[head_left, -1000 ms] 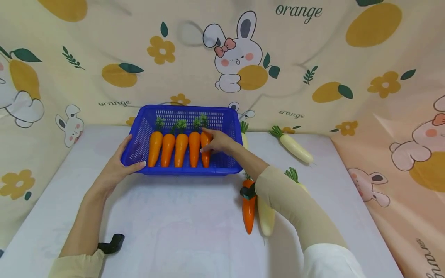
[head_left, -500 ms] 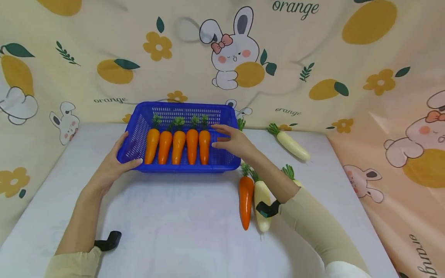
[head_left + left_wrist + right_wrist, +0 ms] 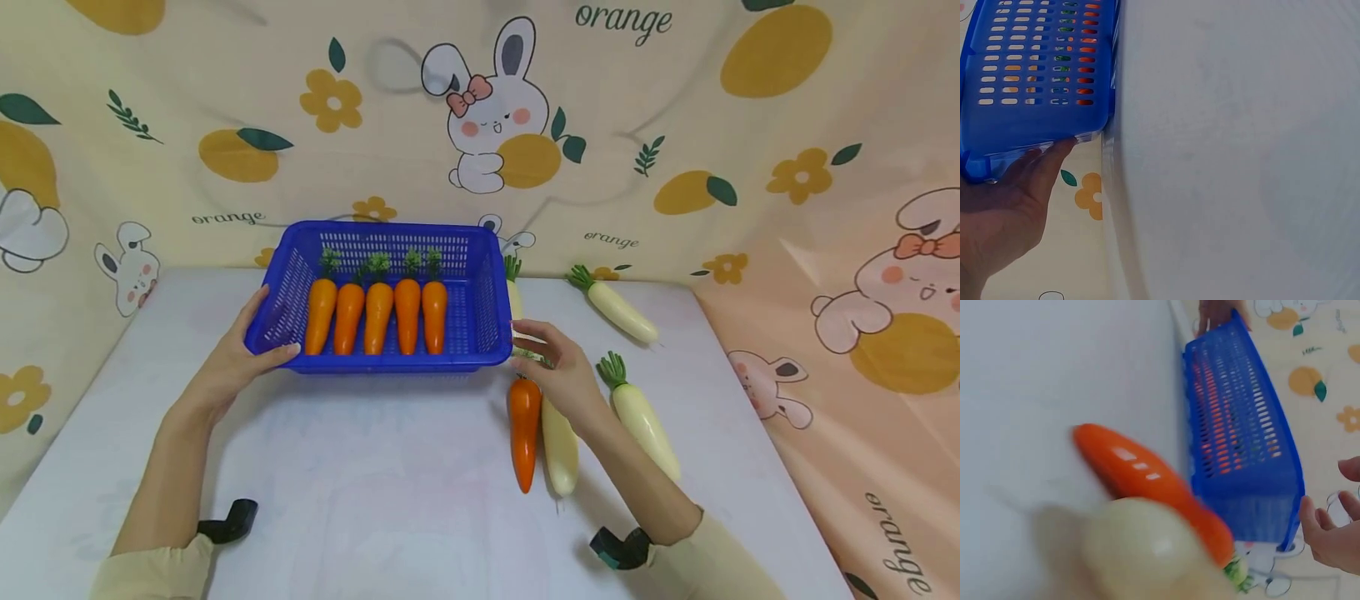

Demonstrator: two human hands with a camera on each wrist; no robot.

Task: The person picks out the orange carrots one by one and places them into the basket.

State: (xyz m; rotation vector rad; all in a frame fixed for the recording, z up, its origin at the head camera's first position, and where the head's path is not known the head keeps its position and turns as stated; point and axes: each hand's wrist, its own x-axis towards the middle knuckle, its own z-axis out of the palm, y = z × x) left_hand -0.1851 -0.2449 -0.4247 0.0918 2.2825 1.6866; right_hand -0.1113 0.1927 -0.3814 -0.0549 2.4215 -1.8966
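Observation:
A blue slotted plastic basket (image 3: 405, 362) stands toward the back of the table, with several orange carrots (image 3: 378, 321) in a row inside, green tops to the rear. My left hand (image 3: 228, 362) holds its front left corner, thumb over the rim and fingers along the outer end wall; the left wrist view shows that hand (image 3: 1013, 209) below the basket's end. My right hand (image 3: 562, 375) is at the basket's right end, fingers slightly bent and fingertips right at the wall, holding nothing. Under its wrist lie a loose carrot (image 3: 525, 437) and a white radish (image 3: 561, 458).
More white radishes lie on the right: one radish (image 3: 647, 429) beside my forearm, another radish (image 3: 621, 312) farther back, and a third (image 3: 514, 302) partly hidden behind the basket. A printed rabbit-and-orange cloth (image 3: 375, 167) rises behind the white table (image 3: 375, 483).
My right hand has let go of the rightmost carrot, come out of the basket and moved right to its outer end. My left hand stays on the corner.

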